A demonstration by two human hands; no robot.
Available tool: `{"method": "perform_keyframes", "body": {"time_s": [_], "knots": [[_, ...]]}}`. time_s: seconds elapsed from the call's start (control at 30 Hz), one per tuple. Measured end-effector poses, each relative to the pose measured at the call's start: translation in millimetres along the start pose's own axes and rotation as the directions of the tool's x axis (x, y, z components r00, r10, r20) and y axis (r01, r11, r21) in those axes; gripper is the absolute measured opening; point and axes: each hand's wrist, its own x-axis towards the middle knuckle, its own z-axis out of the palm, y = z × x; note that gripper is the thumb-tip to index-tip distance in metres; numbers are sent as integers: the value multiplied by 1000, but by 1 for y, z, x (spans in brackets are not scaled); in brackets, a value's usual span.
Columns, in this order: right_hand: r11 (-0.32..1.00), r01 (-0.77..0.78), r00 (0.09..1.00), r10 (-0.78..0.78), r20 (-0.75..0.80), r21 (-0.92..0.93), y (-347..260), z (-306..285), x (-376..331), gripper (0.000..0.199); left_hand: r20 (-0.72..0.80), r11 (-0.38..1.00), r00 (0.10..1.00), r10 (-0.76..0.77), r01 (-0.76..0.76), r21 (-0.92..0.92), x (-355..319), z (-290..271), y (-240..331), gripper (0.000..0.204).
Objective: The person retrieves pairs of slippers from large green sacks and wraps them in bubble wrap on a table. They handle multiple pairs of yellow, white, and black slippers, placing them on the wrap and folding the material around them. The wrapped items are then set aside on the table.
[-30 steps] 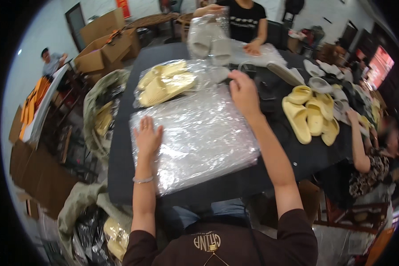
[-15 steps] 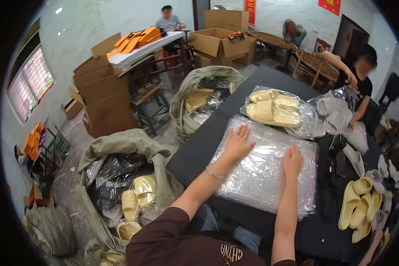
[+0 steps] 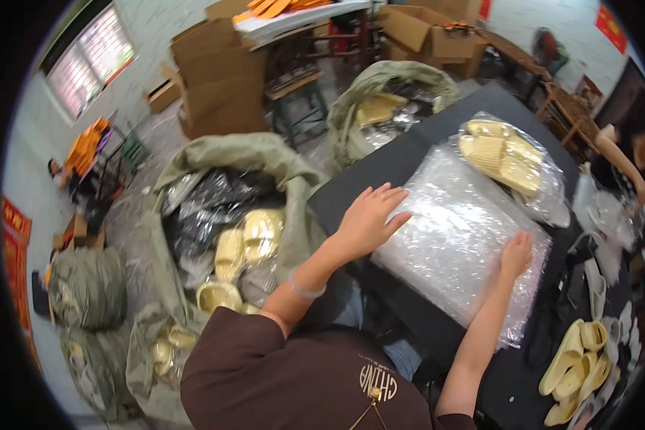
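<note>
A stack of clear plastic bags [image 3: 459,222] lies on the black table in front of me. Over its left edge, my left hand [image 3: 369,221] is open, fingers stretched and thumb apart, holding nothing. On the right side of the stack rests my right hand [image 3: 517,254]. Its fingers are curled together, and whether they pinch a bag is hidden. Just beyond the stack, a pair of pale yellow slippers [image 3: 491,154] sits in a clear bag, overlapping the stack's far edge.
Loose yellow slippers [image 3: 570,365] lie at the table's right. A large green sack [image 3: 247,154] with bagged slippers stands left of the table, another sack [image 3: 344,122] behind it. A co-worker [image 3: 623,161] handles clear bags at far right. Cardboard boxes [image 3: 218,86] stand behind.
My view has swung left and down, so the table appears farther right. My left hand has shifted from the top of the stack to its left edge; my right hand stays on the right side.
</note>
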Motion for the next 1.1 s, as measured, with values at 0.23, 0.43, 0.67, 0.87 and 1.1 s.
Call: {"method": "perform_keyframes", "body": {"time_s": [0.23, 0.43, 0.67, 0.87, 1.1], "knots": [[999, 42, 999, -42, 8, 27, 7, 11, 7, 47, -344, 767, 716, -608, 642, -20, -164, -82, -56, 32], [1000, 24, 999, -24, 27, -5, 12, 10, 8, 48, -422, 290, 525, -739, 813, 504, -247, -135, -144, 40], [1000, 2, 998, -2, 60, -4, -4, 6, 4, 49, -494, 373, 225, -840, 900, -225, -270, -153, -309, 48], [987, -31, 999, 28, 19, 160, -9, 8, 1, 47, -110, 114, 34, -993, 126, -986, -254, -184, -409, 59], [843, 62, 972, 70, -222, 534, 11, -23, 11, 41, 40, -101, -355, -934, 153, -983, -157, -136, -367, 52]]}}
